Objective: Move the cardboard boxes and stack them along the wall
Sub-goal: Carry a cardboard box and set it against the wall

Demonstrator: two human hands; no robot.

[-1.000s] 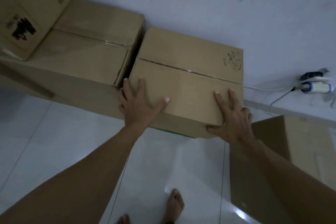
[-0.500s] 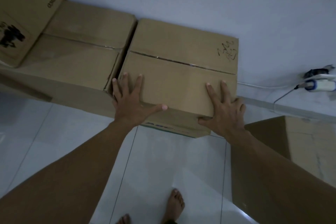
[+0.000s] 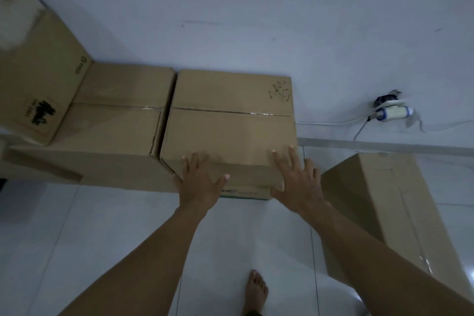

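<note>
A taped cardboard box with a black scribble (image 3: 230,120) stands on the floor against the white wall, its left side touching a wider cardboard box (image 3: 115,123). My left hand (image 3: 198,185) lies flat, fingers spread, over the near top edge of the scribbled box at its left part. My right hand (image 3: 297,182) rests the same way on its near right corner. A taller box with a black printed mark (image 3: 38,79) sits on the wider box at far left. Another cardboard box (image 3: 389,213) stands on the floor to the right, away from the wall.
A wall socket with a plugged white adapter (image 3: 392,111) and cables sits low on the wall right of the boxes. White floor tiles (image 3: 102,238) stretch toward me. A bare foot (image 3: 255,292) shows at the bottom.
The scribbled box has slid back and left until it sits flush with the wider box by the wall. Both hands have drawn back from its top to its near edge.
</note>
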